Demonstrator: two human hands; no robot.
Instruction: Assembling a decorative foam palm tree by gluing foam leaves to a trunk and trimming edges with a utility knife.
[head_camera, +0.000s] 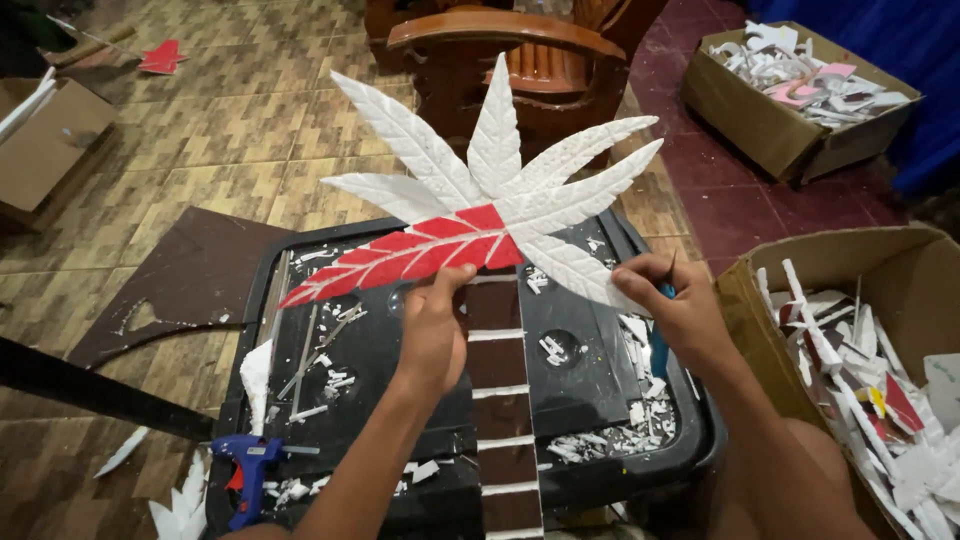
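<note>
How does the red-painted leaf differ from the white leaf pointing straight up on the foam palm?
The red-painted leaf is coloured red with a white midrib; the upright white leaf is bare white. The red leaf droops toward the lower left, over the black tray; the white one stands vertical. The left hand touches the red leaf's base; no hand touches the white one. Both are carved foam with ribbed veins, joined at one centre.

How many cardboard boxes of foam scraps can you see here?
2. One brown cardboard box of white foam scraps sits on the red floor at top right; a second, larger scrap-filled cardboard box stands at the right edge, beside the person's right hand.
</note>
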